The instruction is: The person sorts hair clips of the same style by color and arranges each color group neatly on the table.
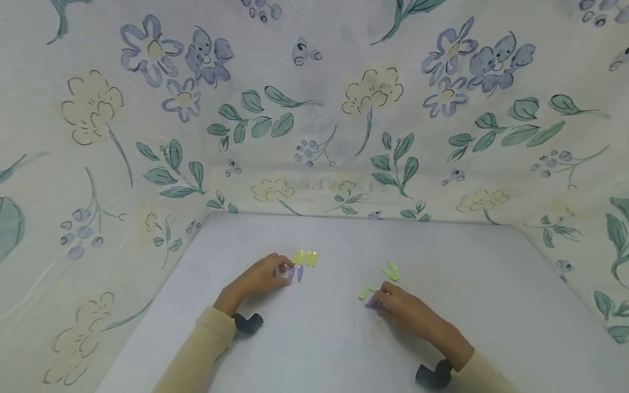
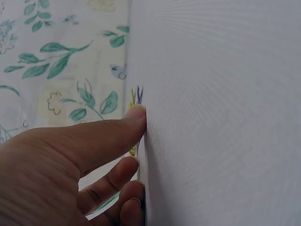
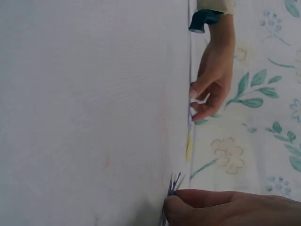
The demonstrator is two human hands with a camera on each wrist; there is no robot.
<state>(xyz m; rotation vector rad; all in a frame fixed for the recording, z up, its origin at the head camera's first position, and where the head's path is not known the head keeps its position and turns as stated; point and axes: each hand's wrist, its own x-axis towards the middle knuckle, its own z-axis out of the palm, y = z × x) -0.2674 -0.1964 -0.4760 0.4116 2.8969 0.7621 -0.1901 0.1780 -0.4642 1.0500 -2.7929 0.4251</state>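
Observation:
With thumb and finger at its two ends, my left hand (image 1: 266, 274) holds a purple snap hair clip (image 1: 291, 273) upright on the white table. A second purple hair clip (image 1: 300, 273) lies just right of it, both below a row of several yellow hair clips (image 1: 308, 258). My right hand (image 1: 404, 309) pinches some purple hair clips (image 1: 373, 303) low over the table; in the right wrist view their thin ends (image 3: 173, 183) fan out past the thumb. Close by its fingertips is a light green hair clip (image 1: 363, 293), with another green one partly hidden by the fingers.
Beyond the right hand, light green hair clips (image 1: 392, 271) lie in a V shape. The white table (image 1: 324, 338) ends at a flower-printed cloth (image 1: 314, 136) hanging behind and at both sides. Each wrist wears a dark band (image 1: 249, 323).

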